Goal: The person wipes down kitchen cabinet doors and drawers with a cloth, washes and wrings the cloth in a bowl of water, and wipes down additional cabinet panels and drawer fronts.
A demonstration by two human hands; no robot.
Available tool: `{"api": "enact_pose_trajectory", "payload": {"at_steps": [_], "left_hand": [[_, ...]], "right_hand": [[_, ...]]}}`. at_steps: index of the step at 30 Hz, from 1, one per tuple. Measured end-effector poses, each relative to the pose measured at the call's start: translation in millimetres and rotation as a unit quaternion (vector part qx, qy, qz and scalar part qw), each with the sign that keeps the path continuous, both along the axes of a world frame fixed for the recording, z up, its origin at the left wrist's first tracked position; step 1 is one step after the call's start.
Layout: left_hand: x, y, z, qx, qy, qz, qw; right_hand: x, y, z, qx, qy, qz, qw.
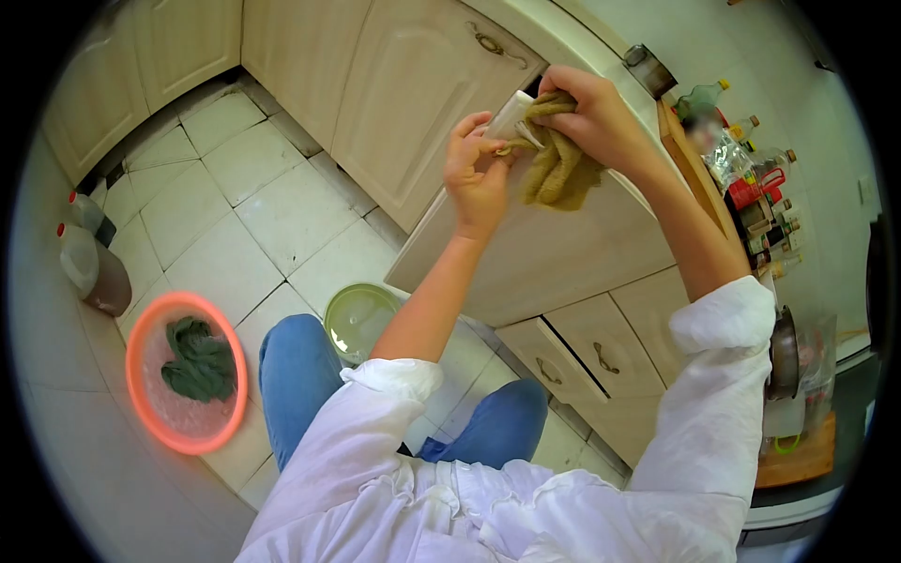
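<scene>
Up in front of the cabinets, my left hand (477, 178) has its fingers and thumb closed about the lower end of a white, tube-like object (511, 117). A corner of cloth also shows by those fingertips. My right hand (596, 117) grips a yellow-brown cloth (560, 169), bunched at the top and hanging in folds below. The cloth touches the white object's side and covers part of it. Exactly what the white object is, I cannot tell.
An orange-rimmed basin (134, 375) holds a dark green cloth (199, 361). Between my knees stands a pale green bucket (361, 324). Two jugs, one large (94, 267), line the left wall. Bottles (699, 98) and a metal pot (649, 70) crowd the counter. One drawer (549, 361) sticks out slightly.
</scene>
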State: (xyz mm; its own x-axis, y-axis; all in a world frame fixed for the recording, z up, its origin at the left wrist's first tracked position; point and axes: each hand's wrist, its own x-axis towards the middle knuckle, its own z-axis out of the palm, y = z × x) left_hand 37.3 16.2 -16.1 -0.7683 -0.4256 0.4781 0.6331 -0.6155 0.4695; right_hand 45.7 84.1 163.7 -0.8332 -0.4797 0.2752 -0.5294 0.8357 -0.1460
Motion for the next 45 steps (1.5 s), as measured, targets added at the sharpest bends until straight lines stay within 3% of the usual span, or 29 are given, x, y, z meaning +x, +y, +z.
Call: {"api": "enact_pose_trajectory", "payload": {"at_steps": [2, 4, 6, 8, 11, 14, 16, 17, 21, 22, 23, 26, 30, 33, 35, 39, 41, 45], "left_hand": [[-10.9, 3.2, -5.1, -0.052, 0.021, 0.109, 0.992], [-19.0, 7.5, -6.9, -0.033, 0.022, 0.076, 0.996], [-21.9, 10.2, -9.9, -0.014, 0.021, 0.044, 0.999], [-24.3, 7.5, -11.2, -0.116, 0.033, 0.097, 0.988], [-16.7, 4.3, -4.2, -0.130, 0.062, 0.086, 0.986], [-17.7, 9.8, 0.1, -0.050, 0.015, 0.051, 0.997], [-22.1, 14.9, -0.8, -0.027, 0.022, 0.040, 0.999], [-22.6, 17.7, -2.3, -0.008, 0.029, 0.029, 0.999], [-26.1, 17.3, -7.1, -0.010, 0.027, -0.017, 0.999], [-22.9, 16.3, -6.2, -0.105, 0.032, 0.049, 0.993], [-20.0, 15.4, -4.1, -0.199, 0.038, 0.116, 0.972], [-11.3, 21.7, 1.9, -0.272, 0.006, 0.201, 0.941], [-9.3, 27.1, -1.8, -0.225, 0.018, 0.155, 0.962], [-2.2, 24.5, -3.7, -0.272, 0.035, 0.209, 0.939], [14.8, 38.2, -5.2, -0.295, 0.020, 0.364, 0.883], [55.4, 77.2, -7.3, -0.302, 0.017, 0.331, 0.894], [55.7, 96.6, 0.3, -0.192, 0.035, 0.291, 0.937], [43.7, 95.1, -19.5, -0.220, 0.042, 0.320, 0.921]], "right_hand": [[-4.8, 6.7, -7.7, -0.054, 0.010, -0.008, 0.998], [-10.0, 19.2, -14.2, -0.108, 0.016, -0.012, 0.994], [-11.0, 33.3, -13.4, -0.239, -0.040, -0.096, 0.965], [-10.2, 37.3, -15.8, -0.296, -0.062, -0.078, 0.950], [-16.9, 29.0, -14.5, -0.398, -0.111, -0.071, 0.908], [-32.5, 18.6, -16.1, -0.340, -0.043, -0.041, 0.939], [-42.8, 21.1, -16.1, -0.171, 0.059, -0.021, 0.983], [-42.6, 26.6, -14.9, -0.170, 0.057, -0.026, 0.983], [-26.1, 56.6, -3.0, -0.089, 0.040, -0.079, 0.992], [-19.5, 66.5, -1.4, -0.059, 0.053, -0.083, 0.993], [-11.2, 77.4, -2.2, -0.068, 0.057, -0.087, 0.992], [14.8, 102.6, -5.1, -0.072, 0.038, -0.112, 0.990], [31.2, 96.6, -16.0, -0.084, 0.093, -0.065, 0.990], [36.2, 91.9, -9.5, -0.095, -0.004, -0.084, 0.992], [31.9, 97.6, -7.2, -0.066, -0.031, -0.074, 0.995], [37.6, 82.5, -5.4, -0.010, -0.015, -0.100, 0.995], [42.3, 78.2, -6.6, 0.018, 0.006, -0.094, 0.995], [42.9, 72.7, -6.8, 0.070, 0.030, -0.097, 0.992]]}}
